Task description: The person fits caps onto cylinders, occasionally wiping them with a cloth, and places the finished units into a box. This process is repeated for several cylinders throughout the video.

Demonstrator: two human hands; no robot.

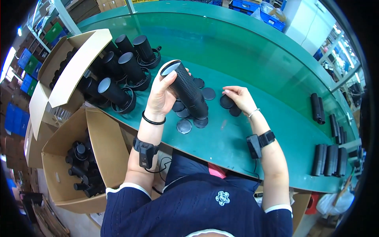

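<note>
My left hand [162, 89] is wrapped round the upper part of a black cylinder [187, 93] with a textured, perforated-looking side. The cylinder leans, its round end cap towards the upper left and its lower end over the green table. Several flat black discs [208, 93] lie scattered around that lower end, and one disc with a shinier face [184, 126] is closest to me. To the right, my right hand [242, 98] has its fingertips pinched at the edge of a black disc [226, 102]. Another disc [235, 110] lies partly beneath that one.
Black cylinders on ring-shaped bases [132, 69] stand in a group at the left of the green table [260, 114]. An open carton [104, 146] of black parts sits below left, another carton [77, 67] behind it. Black tubes [329, 160] line the right end. A green raised panel [244, 47] runs along the back.
</note>
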